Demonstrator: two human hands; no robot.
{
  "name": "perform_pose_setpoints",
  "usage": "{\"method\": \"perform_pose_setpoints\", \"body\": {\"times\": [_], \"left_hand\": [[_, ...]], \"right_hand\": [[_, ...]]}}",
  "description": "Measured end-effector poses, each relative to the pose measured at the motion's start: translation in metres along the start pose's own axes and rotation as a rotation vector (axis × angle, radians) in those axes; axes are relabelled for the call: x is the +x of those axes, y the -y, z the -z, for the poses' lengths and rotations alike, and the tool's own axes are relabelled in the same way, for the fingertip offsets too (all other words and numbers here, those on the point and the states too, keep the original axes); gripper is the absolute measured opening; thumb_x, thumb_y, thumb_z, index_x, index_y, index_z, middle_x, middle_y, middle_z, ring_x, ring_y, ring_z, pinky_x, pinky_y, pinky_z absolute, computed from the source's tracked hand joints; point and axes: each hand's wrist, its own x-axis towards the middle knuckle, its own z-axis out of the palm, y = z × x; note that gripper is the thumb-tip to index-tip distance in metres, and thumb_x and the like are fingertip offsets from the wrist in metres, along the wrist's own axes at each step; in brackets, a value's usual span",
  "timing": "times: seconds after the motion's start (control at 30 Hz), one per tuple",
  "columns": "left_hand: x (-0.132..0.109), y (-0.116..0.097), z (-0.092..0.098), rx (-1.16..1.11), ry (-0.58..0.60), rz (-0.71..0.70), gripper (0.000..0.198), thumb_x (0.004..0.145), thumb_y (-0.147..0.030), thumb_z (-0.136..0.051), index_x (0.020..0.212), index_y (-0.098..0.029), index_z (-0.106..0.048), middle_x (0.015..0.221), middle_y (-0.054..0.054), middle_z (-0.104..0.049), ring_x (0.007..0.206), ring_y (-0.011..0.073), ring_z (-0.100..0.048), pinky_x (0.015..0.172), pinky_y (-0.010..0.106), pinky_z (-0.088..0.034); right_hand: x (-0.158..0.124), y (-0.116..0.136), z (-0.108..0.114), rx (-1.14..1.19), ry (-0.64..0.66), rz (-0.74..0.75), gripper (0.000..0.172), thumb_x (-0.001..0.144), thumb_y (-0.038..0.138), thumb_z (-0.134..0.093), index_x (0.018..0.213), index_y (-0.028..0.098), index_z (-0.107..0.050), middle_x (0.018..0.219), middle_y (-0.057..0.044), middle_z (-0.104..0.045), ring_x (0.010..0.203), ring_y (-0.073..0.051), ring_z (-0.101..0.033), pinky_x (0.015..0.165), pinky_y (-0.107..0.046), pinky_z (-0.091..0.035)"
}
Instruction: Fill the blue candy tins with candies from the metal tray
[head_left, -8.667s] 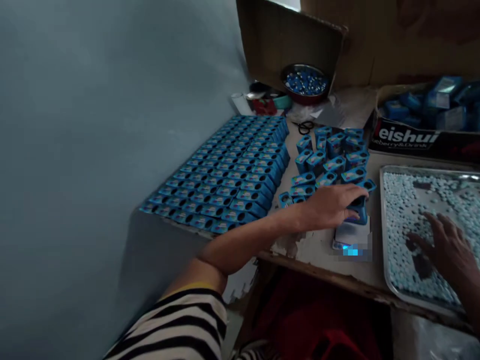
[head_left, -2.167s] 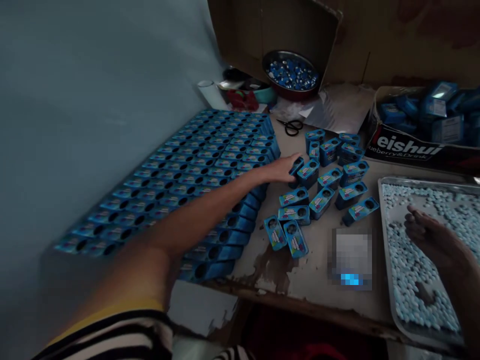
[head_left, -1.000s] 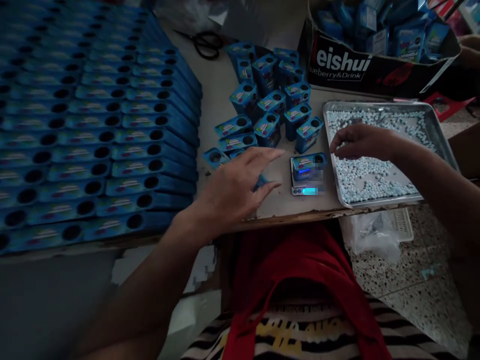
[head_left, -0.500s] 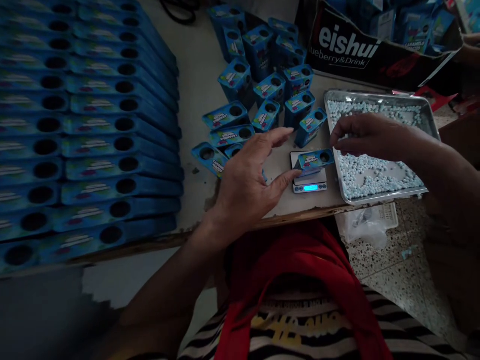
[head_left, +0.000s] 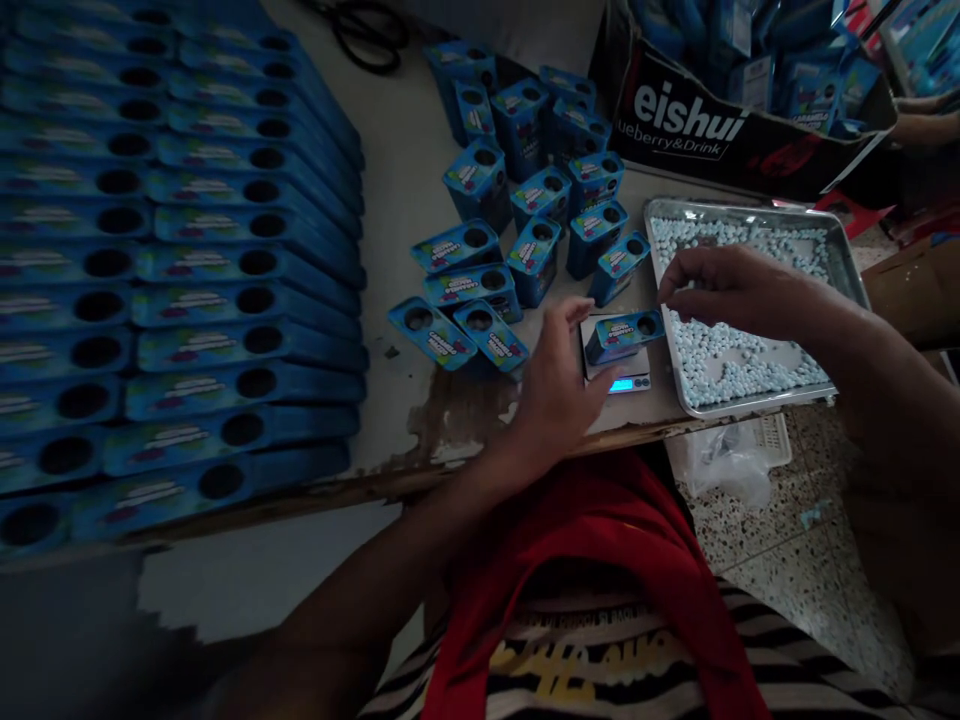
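Observation:
A small blue candy box (head_left: 624, 334) with a round hole in its top rests on a small digital scale (head_left: 637, 372) whose display glows blue. My left hand (head_left: 559, 375) curves open at the scale's left side, thumb and fingers apart. I cannot tell whether it touches the box. Over the near-left rim of a metal tray (head_left: 757, 402) hovers my right hand (head_left: 720, 282), its fingertips pinched together close to the holed end of the box. What the pinch holds, if anything, is hidden. Small pale blue candies (head_left: 712, 362) are spread across the tray.
Several more blue boxes (head_left: 491, 280) stand or lie beyond my left hand. Stacked rows of blue boxes (head_left: 255, 300) fill the left. A black carton (head_left: 697, 130) with blue packages is behind the tray. A black cord (head_left: 367, 35) lies at the back. Another person's arm shows far right.
My left hand has moved right and down, closer to the scale, uncovering the boxes beside it. My right hand stays pinched near the box. The view has shifted slightly.

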Motion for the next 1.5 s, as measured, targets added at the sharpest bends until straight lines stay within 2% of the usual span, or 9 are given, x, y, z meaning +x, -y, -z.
{"method": "perform_pose_setpoints", "body": {"times": [0.2, 0.3, 0.4, 0.53, 0.73, 1.07, 1.2, 1.3, 1.5], "left_hand": [[0.008, 0.022, -0.041, -0.025, 0.082, 0.261, 0.041, 0.098, -0.025, -0.075, 0.135, -0.023, -0.059, 0.127, 0.009, -0.076, 0.117, 0.0275, -0.075, 0.106, 0.043, -0.062], [0.031, 0.008, -0.038, 0.11, 0.105, 0.053, 0.035, 0.097, -0.02, -0.075, 0.131, -0.024, -0.066, 0.126, 0.009, -0.077, 0.119, 0.0293, -0.073, 0.11, 0.046, -0.059], [0.058, -0.021, -0.043, 0.311, 0.167, -0.254, 0.034, 0.098, -0.011, -0.068, 0.127, -0.027, -0.073, 0.128, 0.008, -0.077, 0.127, 0.0309, -0.069, 0.124, 0.056, -0.05], [0.091, -0.055, -0.069, 0.446, 0.293, -0.567, 0.033, 0.103, -0.011, -0.062, 0.122, -0.034, -0.077, 0.132, 0.003, -0.077, 0.14, 0.03, -0.064, 0.136, 0.065, -0.033], [0.12, -0.056, -0.091, 0.572, 0.424, -0.651, 0.035, 0.101, -0.007, -0.061, 0.121, -0.03, -0.08, 0.134, 0.008, -0.078, 0.138, 0.0316, -0.066, 0.124, 0.06, -0.046], [0.107, -0.025, -0.099, 0.442, 0.186, -0.422, 0.023, 0.105, -0.023, -0.063, 0.118, -0.033, -0.08, 0.125, 0.002, -0.081, 0.124, 0.028, -0.071, 0.118, 0.051, -0.048], [0.081, -0.019, -0.085, 0.31, 0.031, -0.171, 0.025, 0.101, -0.037, -0.073, 0.123, -0.027, -0.077, 0.125, 0.005, -0.08, 0.121, 0.0274, -0.073, 0.114, 0.044, -0.057], [0.054, -0.011, -0.069, 0.079, -0.118, 0.073, 0.042, 0.089, -0.041, -0.086, 0.125, -0.024, -0.073, 0.12, 0.004, -0.08, 0.114, 0.0258, -0.077, 0.106, 0.041, -0.063], [0.017, 0.019, -0.047, -0.262, -0.197, 0.345, 0.055, 0.07, -0.033, -0.098, 0.118, -0.024, -0.072, 0.107, 0.001, -0.079, 0.1, 0.0221, -0.079, 0.096, 0.036, -0.067]], "right_hand": [[-0.021, -0.048, 0.016, 0.091, -0.153, -0.076, 0.016, 0.076, 0.018, -0.095, 0.082, 0.024, -0.081, 0.082, 0.0, -0.079, 0.081, -0.016, -0.069, 0.07, -0.025, -0.053], [-0.028, -0.087, 0.0, 0.29, -0.378, -0.062, 0.014, 0.082, 0.028, -0.094, 0.089, 0.026, -0.081, 0.109, -0.002, -0.084, 0.112, -0.02, -0.074, 0.088, -0.029, -0.059], [-0.027, -0.114, -0.025, 0.733, -0.531, -0.172, 0.025, 0.094, 0.047, -0.085, 0.096, 0.024, -0.077, 0.1, -0.003, -0.083, 0.096, -0.016, -0.076, 0.085, -0.029, -0.062], [-0.021, -0.129, -0.045, 1.287, -0.508, -0.253, 0.029, 0.104, 0.052, -0.071, 0.098, 0.023, -0.066, 0.083, 0.002, -0.076, 0.074, -0.014, -0.072, 0.073, -0.028, -0.064], [-0.017, -0.143, -0.048, 1.684, -0.488, -0.314, 0.019, 0.11, 0.042, -0.058, 0.102, 0.025, -0.059, 0.079, -0.001, -0.073, 0.076, -0.02, -0.074, 0.07, -0.034, -0.069], [-0.002, -0.176, -0.045, 1.73, -0.426, -0.299, 0.018, 0.106, 0.042, -0.061, 0.104, 0.024, -0.064, 0.087, -0.005, -0.072, 0.084, -0.022, -0.071, 0.079, -0.036, -0.07], [-0.014, -0.168, -0.038, 1.667, -0.343, -0.32, 0.015, 0.1, 0.021, -0.062, 0.113, 0.018, -0.069, 0.092, -0.009, -0.075, 0.095, -0.021, -0.076, 0.088, -0.032, -0.07], [-0.022, -0.161, -0.032, 1.559, -0.333, -0.316, 0.034, 0.091, 0.002, -0.061, 0.121, 0.014, -0.069, 0.108, -0.012, -0.078, 0.103, -0.018, -0.079, 0.09, -0.024, -0.069], [-0.029, -0.155, -0.018, 1.321, -0.392, -0.427, 0.004, 0.1, 0.014, -0.07, 0.103, 0.014, -0.072, 0.076, -0.002, -0.072, 0.055, -0.007, -0.06, 0.043, -0.01, -0.049]]}}
